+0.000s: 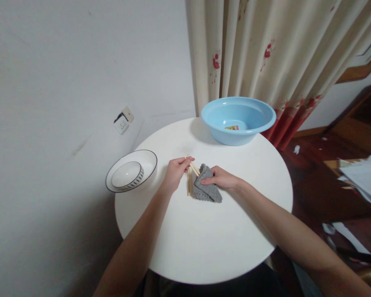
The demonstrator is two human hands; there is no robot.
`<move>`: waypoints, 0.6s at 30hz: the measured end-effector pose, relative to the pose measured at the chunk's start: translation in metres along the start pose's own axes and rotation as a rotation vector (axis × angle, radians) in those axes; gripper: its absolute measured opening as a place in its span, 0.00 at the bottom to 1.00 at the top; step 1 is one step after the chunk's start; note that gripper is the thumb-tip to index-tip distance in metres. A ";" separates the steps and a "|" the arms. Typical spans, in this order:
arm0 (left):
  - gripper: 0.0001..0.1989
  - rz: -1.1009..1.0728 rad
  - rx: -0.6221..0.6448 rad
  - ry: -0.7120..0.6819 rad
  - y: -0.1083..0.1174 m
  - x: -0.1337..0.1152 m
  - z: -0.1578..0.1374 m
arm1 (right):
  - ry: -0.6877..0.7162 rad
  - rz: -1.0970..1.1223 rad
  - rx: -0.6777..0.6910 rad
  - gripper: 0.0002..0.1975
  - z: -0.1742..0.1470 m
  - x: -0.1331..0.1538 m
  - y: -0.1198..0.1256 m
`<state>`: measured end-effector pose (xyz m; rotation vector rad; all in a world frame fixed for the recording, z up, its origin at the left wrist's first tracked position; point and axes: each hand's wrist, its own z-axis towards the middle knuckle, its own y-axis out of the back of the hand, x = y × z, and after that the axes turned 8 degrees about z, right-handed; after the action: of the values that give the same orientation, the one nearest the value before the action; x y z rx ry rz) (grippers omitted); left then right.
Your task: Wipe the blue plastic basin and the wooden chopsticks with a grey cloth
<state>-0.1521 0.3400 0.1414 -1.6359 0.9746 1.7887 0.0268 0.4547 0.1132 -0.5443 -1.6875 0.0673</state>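
Pale, slim chopsticks (195, 168) slant toward eleven o'clock near the white table (173, 243)'s centre; left hand (177, 170) pinches their ends, right hand (221, 178)'s fingers clamp folded, scallop-edged grey cloth (206, 191) around them.

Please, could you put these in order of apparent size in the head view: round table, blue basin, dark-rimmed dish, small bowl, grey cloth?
1. Round table
2. Blue basin
3. Dark-rimmed dish
4. Small bowl and grey cloth: too alike to rank; the right hand covers part of the cloth.
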 end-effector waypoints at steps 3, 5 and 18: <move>0.27 0.006 0.004 0.008 0.001 0.000 0.001 | -0.003 -0.009 0.003 0.23 -0.001 -0.001 0.000; 0.27 0.001 0.016 0.016 0.001 -0.001 0.000 | -0.005 0.004 0.004 0.22 0.000 -0.002 0.000; 0.25 0.017 0.047 0.014 -0.015 -0.005 -0.011 | 0.087 0.087 -0.063 0.21 0.005 0.000 -0.002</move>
<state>-0.1332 0.3408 0.1434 -1.6184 1.0322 1.7544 0.0214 0.4541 0.1133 -0.6590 -1.5858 0.0524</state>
